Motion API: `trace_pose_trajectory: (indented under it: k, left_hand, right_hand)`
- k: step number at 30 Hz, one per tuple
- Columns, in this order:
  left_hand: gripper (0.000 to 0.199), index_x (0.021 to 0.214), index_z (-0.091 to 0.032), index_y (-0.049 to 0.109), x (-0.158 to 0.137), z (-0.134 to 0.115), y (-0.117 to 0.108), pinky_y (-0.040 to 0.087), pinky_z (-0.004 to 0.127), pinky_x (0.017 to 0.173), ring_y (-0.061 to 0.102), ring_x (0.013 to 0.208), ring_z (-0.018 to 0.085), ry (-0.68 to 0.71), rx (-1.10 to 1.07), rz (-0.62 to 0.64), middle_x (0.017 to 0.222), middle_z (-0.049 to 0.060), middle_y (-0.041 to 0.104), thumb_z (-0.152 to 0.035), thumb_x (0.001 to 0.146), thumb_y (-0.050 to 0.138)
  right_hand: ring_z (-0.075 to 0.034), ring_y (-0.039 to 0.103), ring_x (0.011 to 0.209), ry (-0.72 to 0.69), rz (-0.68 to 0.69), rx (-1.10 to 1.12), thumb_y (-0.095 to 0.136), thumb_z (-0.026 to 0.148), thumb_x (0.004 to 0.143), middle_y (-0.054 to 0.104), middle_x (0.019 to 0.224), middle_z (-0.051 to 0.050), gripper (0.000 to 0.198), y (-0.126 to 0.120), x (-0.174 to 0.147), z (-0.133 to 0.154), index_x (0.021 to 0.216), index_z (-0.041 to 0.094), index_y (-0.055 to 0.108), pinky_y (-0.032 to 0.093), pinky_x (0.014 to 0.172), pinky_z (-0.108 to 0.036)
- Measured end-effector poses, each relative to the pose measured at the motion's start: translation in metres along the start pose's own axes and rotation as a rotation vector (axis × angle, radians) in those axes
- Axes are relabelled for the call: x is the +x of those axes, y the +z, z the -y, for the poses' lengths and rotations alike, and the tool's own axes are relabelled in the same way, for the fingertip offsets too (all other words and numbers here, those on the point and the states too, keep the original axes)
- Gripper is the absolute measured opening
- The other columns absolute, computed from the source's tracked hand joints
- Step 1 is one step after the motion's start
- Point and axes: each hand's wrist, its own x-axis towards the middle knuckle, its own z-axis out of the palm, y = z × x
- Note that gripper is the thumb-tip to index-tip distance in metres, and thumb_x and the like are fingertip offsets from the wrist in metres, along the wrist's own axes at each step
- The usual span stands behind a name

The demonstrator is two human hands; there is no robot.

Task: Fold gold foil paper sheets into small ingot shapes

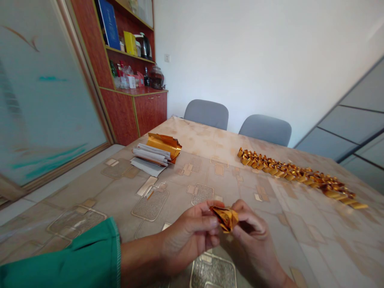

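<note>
A small folded piece of shiny gold paper (227,219) is held between my two hands above the table. My left hand (192,230) pinches its left side between thumb and fingers. On the other side, the thumb and fingers of my right hand (253,232) grip its right edge. Toward the far left of the table lies a stack of gold and grey-white paper sheets (153,156), partly curled. Rows of folded gold paper pieces (288,170) stand lined up close together on the right.
A patterned cloth (177,196) covers the table, with a tiny paper scrap (149,194) on it. Two grey chairs (206,113) stand at the far edge before a white wall. A red-brown cabinet (135,112) with shelved items is at back left, beside a frosted glass door (45,100).
</note>
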Motion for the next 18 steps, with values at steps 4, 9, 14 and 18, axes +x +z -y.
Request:
trace_pose_trajectory:
  k: [4, 9, 14, 18]
  left_hand:
    - [0.044, 0.11, -0.014, 0.067, 0.0001, 0.0017, -0.0024, 0.046, 0.022, 0.069, 0.058, 0.069, 0.008, -0.009, -0.064, 0.089, 0.091, 0.003, 0.064, -0.015, 0.069, 0.083]
    - [0.045, 0.112, -0.017, 0.068, 0.0026, 0.0006, -0.0014, 0.042, 0.021, 0.065, 0.057, 0.072, 0.008, 0.084, 0.096, 0.046, 0.09, 0.002, 0.063, -0.02, 0.07, 0.085]
    - [0.048, 0.113, -0.019, 0.066, 0.0056, -0.0048, -0.0034, 0.041, 0.024, 0.068, 0.059, 0.079, 0.013, 0.184, 0.393, -0.012, 0.097, 0.006, 0.067, -0.027, 0.069, 0.085]
    - [0.043, 0.108, -0.019, 0.064, 0.0066, -0.0042, -0.0044, 0.038, 0.024, 0.062, 0.056, 0.069, 0.011, 0.205, 0.558, -0.075, 0.086, 0.003, 0.066, -0.029, 0.07, 0.082]
  right_hand:
    - [-0.015, 0.05, 0.063, -0.194, -0.057, -0.275, 0.073, 0.023, 0.083, 0.055, 0.07, 0.0, 0.009, 0.0014, 0.0005, 0.0055, 0.077, 0.028, 0.077, 0.035, 0.055, -0.028]
    - [-0.016, 0.051, 0.064, -0.148, -0.009, -0.308, 0.072, 0.02, 0.083, 0.057, 0.071, -0.001, 0.011, 0.0035, -0.0011, 0.0082, 0.075, 0.025, 0.075, 0.037, 0.057, -0.028]
    - [-0.017, 0.051, 0.07, 0.29, 0.084, 0.181, 0.067, 0.044, 0.088, 0.058, 0.079, -0.003, 0.023, 0.0022, -0.002, 0.0064, 0.091, 0.023, 0.075, 0.04, 0.064, -0.03]
    - [-0.014, 0.05, 0.067, 0.474, 0.111, 0.355, 0.078, 0.042, 0.08, 0.062, 0.075, -0.002, 0.024, 0.0039, -0.0025, 0.0042, 0.088, 0.019, 0.073, 0.039, 0.066, -0.027]
